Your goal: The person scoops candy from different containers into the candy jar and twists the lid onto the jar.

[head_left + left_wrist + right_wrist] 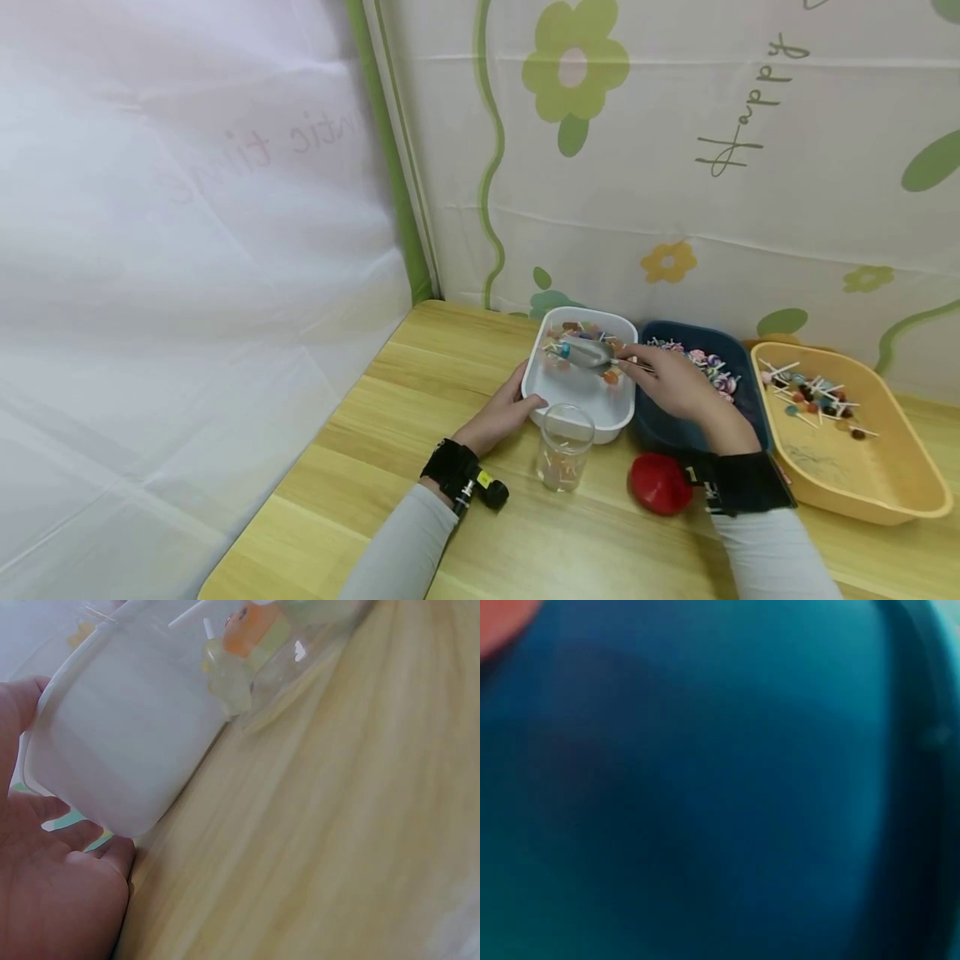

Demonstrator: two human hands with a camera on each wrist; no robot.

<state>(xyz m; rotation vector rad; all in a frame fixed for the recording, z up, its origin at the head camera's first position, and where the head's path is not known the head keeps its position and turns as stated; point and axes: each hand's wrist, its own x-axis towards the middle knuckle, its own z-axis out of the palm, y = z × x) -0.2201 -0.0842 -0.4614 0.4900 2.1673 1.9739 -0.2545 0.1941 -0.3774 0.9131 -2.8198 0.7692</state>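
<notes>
Left hand: the hand [501,417] is partly closed at the left side of a white rounded-rectangular tray [573,404], thumb over the rim and fingers along the outer wall (the left wrist view shows some fingertips low, near the base).
Right hand: the hand [678,383] is closed round the handle of a silver-coloured metal scoop [588,353], reaching across from the right.
Scoop: held inside the white tray, above its far half; a blue lollipop [564,350] shows at its front end (whether it lies in the scoop cannot be told).
White tray: rests on the pale yellow wood-grain worktop [375,433]; small coloured lollipops with white sticks are gathered toward its far end, the near part bare.
Cup: a clear round cup [564,458] stands upright just in front of the white tray, with orange and pale yellow sweets low inside.
Navy tray: a dark blue tray [651,427] just right of the white one, holding swirl-patterned lollipops, partly hidden by the right forearm.
Yellow tray: a yellow-orange tray [855,467], farthest right, with mixed lollipops.
Red item: a glossy red rounded object [660,485] lies near the navy tray's front.
</notes>
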